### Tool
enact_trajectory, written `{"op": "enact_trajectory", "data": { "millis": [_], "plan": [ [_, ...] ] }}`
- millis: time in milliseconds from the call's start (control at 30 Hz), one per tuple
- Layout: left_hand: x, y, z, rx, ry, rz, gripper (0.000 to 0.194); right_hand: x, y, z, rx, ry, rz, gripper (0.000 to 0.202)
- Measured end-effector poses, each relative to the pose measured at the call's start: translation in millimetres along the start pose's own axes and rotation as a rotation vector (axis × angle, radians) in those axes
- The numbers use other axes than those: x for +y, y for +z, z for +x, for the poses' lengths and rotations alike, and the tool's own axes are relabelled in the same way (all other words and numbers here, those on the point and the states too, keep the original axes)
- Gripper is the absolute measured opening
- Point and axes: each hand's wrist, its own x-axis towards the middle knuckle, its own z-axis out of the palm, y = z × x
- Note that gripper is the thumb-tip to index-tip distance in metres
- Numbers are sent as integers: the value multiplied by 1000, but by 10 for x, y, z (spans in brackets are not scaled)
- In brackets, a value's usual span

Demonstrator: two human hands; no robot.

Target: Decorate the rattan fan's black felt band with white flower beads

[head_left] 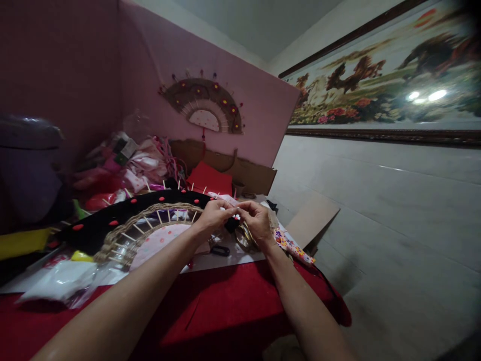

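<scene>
My left hand (214, 216) and my right hand (256, 220) meet above the table, their fingertips pinched close together. A small white bit (236, 210) shows between them, too small to name. Below and left lies a fan-shaped craft piece (165, 245): a pale pink half-round centre with red dots, thin wooden sticks, a braided twine arc and a black band (146, 204) with red dots. The band's right end passes behind my left hand. A pair of scissors (244, 236) seems to lie under my right hand, partly hidden. Beside it rests a small black oblong object (220, 250).
Red cloth (221, 296) covers the table. A clear plastic bag with white stuff (60, 281) lies front left. Pink fabrics (146, 158) and red sheets (210, 179) pile behind. A finished-looking fan (203, 103) hangs on the pink board; flowered fabric (291, 245) lies right.
</scene>
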Motion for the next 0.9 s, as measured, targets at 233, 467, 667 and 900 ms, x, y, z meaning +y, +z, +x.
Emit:
{"op": "enact_trajectory", "data": {
  "millis": [233,467,667,900],
  "plan": [
    [15,-40,19,-29,-13,4,21,-25,-5,-14,-101,10,32,22],
    [19,-34,15,-61,-13,10,21,33,-6,-1,-72,-19,13,14],
    [32,-45,-21,-76,-18,37,23,3,-17,-29,-91,-124,-148,14],
    [11,-38,-15,-73,10,43,27,-20,-6,-32,-20,-215,-265,11]
  ]
}}
